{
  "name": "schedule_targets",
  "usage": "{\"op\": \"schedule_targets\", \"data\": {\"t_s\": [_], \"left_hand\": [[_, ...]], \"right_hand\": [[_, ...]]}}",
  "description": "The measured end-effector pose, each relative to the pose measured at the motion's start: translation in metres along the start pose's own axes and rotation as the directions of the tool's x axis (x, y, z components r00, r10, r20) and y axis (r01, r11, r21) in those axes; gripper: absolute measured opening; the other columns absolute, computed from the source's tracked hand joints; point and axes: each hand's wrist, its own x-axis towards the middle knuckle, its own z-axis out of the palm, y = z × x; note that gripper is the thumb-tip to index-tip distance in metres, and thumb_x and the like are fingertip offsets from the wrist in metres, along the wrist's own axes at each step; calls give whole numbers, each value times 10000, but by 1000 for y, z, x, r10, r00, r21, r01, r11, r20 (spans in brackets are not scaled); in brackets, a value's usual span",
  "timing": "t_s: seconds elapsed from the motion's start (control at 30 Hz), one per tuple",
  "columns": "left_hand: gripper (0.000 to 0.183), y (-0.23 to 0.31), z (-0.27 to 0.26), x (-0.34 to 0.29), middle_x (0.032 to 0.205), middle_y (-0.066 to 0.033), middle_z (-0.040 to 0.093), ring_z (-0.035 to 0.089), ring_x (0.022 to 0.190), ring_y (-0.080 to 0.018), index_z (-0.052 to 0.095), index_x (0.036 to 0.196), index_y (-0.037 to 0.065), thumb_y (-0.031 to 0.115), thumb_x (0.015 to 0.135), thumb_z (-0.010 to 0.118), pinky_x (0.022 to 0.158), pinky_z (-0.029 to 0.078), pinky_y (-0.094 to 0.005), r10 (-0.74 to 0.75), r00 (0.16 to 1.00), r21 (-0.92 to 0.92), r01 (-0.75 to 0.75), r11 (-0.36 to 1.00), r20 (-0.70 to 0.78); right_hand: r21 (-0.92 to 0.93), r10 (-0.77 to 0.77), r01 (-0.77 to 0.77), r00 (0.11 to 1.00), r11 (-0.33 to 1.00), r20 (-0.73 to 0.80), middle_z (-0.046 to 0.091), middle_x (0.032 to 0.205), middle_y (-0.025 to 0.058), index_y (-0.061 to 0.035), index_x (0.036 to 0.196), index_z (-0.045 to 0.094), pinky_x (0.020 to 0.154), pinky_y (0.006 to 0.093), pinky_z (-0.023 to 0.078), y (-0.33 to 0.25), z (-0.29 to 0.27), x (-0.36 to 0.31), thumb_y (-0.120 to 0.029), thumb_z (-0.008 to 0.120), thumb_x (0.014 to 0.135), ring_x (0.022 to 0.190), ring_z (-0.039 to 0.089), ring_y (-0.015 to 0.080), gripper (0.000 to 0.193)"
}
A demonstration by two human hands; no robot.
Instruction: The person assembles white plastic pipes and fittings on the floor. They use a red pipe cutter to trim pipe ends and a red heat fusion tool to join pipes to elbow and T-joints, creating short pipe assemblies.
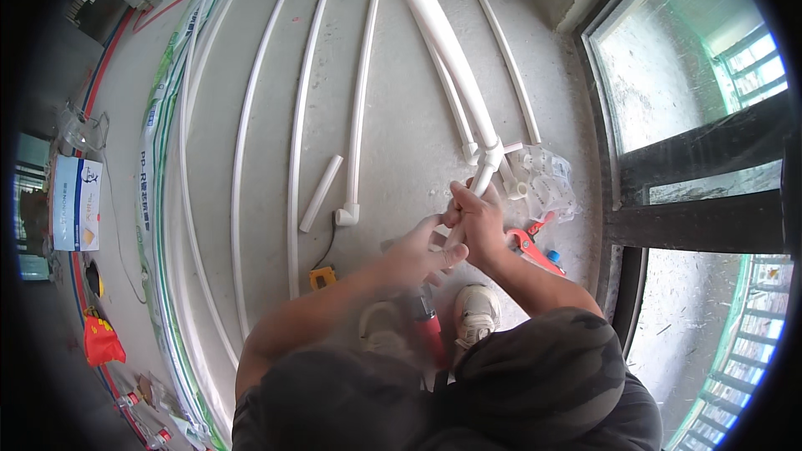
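Observation:
My right hand [480, 221] is closed around the short white plastic pipe below a tee fitting [493, 154]. From that fitting a thick white pipe [443, 42] runs away toward the far side. My left hand [418, 255], slightly smeared by motion, is beside the pipe's near end with thumb and fingers apart. Whether it touches the pipe I cannot tell. Below the hands, a red-bodied tool [430, 338] with a dark upper part stands between my shoes. Red pipe cutters [535, 250] lie right of my right forearm.
Several white pipes lie lengthwise on the concrete floor, one with an elbow fitting [347, 215]. A short pipe piece [322, 192] and a yellow tool [322, 277] are to the left. Right are a clear plastic bag [547, 184] and dark-framed windows [702, 209]. Green-striped wrapped pipes [159, 200] line the left.

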Motion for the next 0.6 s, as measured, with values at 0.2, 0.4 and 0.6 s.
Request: {"op": "schedule_targets", "data": {"t_s": [0.2,0.4,0.6], "left_hand": [[169,-10,-13,11,853,-21,605,518,669,-78,626,1050,51,172,980,722,578,410,-284,-122,993,99,121,988,2],[338,-21,-63,-1,818,-99,711,666,731,-188,715,964,-22,293,872,795,672,523,-380,179,924,433,-16,901,-339],[428,2,-89,-24,734,-92,641,603,682,-175,693,964,-32,366,898,837,655,480,-384,227,920,696,65,715,-319]], "right_hand": [[49,3,-10,987,999,159,600,1004,101,-36,1139,499,747,361,541,8,7,-6,-137,659,1049,842,621,187,209],[-366,-225,265,963,892,149,614,1258,107,2,1373,532,959,366,538,-15,-37,24,-188,676,1045,1129,633,197,405],[-785,-465,422,864,454,195,728,1170,155,19,1313,633,935,388,543,-52,-96,64,-150,736,970,1090,689,301,396]]}}
